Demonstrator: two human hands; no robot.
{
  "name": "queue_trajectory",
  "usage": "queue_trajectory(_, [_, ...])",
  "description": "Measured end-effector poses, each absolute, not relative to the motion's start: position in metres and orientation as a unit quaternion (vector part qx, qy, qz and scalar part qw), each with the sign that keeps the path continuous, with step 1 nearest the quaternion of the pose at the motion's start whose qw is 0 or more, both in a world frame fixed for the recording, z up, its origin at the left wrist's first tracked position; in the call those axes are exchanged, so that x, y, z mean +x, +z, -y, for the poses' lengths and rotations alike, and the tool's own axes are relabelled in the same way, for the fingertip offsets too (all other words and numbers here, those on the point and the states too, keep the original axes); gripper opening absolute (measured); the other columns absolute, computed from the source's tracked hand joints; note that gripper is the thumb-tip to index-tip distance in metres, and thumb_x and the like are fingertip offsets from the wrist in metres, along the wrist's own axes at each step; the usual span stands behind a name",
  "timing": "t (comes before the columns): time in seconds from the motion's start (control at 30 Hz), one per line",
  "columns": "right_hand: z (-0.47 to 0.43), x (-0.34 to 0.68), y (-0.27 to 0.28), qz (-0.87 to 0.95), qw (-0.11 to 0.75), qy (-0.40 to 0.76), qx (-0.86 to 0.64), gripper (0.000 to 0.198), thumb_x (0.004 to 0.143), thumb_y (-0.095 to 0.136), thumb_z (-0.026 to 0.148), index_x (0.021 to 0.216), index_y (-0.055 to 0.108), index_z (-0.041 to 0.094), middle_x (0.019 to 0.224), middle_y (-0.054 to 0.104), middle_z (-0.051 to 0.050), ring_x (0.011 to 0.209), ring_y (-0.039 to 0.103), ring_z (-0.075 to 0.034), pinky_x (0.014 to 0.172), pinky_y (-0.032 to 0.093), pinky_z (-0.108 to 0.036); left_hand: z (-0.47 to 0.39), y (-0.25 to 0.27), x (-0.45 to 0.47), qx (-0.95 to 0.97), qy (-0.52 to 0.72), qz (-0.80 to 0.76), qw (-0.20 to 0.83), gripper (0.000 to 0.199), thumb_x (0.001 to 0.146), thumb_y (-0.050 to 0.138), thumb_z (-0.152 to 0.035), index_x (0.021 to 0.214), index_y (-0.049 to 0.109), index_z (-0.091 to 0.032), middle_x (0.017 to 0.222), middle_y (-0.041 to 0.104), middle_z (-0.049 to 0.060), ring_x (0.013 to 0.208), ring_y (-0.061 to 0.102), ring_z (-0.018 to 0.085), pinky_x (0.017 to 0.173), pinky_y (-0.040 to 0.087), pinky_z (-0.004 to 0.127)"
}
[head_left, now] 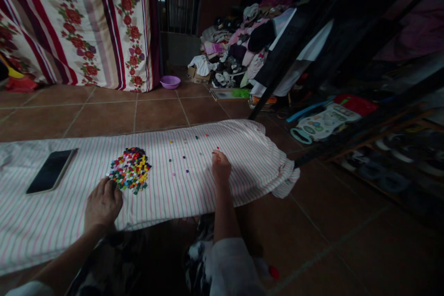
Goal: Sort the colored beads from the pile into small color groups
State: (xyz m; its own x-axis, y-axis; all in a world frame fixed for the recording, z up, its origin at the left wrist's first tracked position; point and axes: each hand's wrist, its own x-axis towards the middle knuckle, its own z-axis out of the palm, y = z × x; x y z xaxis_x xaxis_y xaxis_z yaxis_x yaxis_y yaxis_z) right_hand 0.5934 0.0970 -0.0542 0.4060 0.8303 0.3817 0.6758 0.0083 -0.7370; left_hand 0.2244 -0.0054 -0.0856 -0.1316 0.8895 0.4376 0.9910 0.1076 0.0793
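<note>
My left hand (103, 201) lies on the striped cloth with its fingers at the near left edge of a heap of small coloured pieces (131, 169). Its fingers look laid out rather than closed. Farther right, my right hand (221, 166) is closed in a pinch just above the cloth; whatever may be between the fingertips is too small to make out. A small red piece (218, 148) lies just beyond those fingers. Several single pieces are spread apart between the heap and my right hand, among them a yellow piece (170, 142) and an orange piece (207, 135).
A phone (52, 171) lies at the left on the striped cloth (249, 162). Beyond are a tiled floor (111, 115), a purple basin (169, 82) and a flowered curtain (100, 23). Clothes are piled (243, 41) at the back; a dark post (277, 78) slants at the right.
</note>
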Motion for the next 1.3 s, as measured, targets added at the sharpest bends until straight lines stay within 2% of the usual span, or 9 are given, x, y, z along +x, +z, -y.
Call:
queue_trajectory(0.23, [-0.092, 0.642, -0.081, 0.471, 0.432, 0.080, -0.765, 0.037, 0.080, 0.038, 0.030, 0.091, 0.070, 0.015, 0.087, 0.072, -0.010, 0.078, 0.062, -0.020, 0.073, 0.044, -0.029, 0.003, -0.091, 0.221, -0.646, -0.167, 0.731, 0.144, 0.037, 0.091, 0.031, -0.031, 0.112, 0.053, -0.010, 0.126, 0.056, 0.019, 0.113, 0.057, 0.030, 0.092, 0.046, 0.043])
queue_trajectory(0.57, [-0.090, 0.649, -0.100, 0.544, 0.390, 0.049, -0.741, 0.030, 0.077, 0.046, 0.028, 0.080, 0.073, 0.015, 0.082, 0.070, -0.010, 0.079, 0.059, -0.020, 0.078, 0.042, -0.029, 0.006, -0.084, 0.224, -0.646, -0.150, 0.734, 0.147, 0.037, 0.091, 0.030, -0.032, 0.110, 0.054, -0.010, 0.125, 0.057, 0.018, 0.108, 0.058, 0.030, 0.087, 0.048, 0.043])
queue_trajectory(1.3, [-0.090, 0.648, -0.106, 0.529, 0.380, 0.038, -0.758, 0.030, 0.076, 0.046, 0.024, 0.083, 0.074, 0.016, 0.086, 0.070, -0.010, 0.083, 0.058, -0.020, 0.078, 0.041, -0.028, 0.005, -0.086, 0.223, -0.642, -0.157, 0.737, 0.145, 0.038, 0.091, 0.032, -0.031, 0.113, 0.054, -0.010, 0.126, 0.056, 0.019, 0.110, 0.058, 0.029, 0.090, 0.047, 0.043])
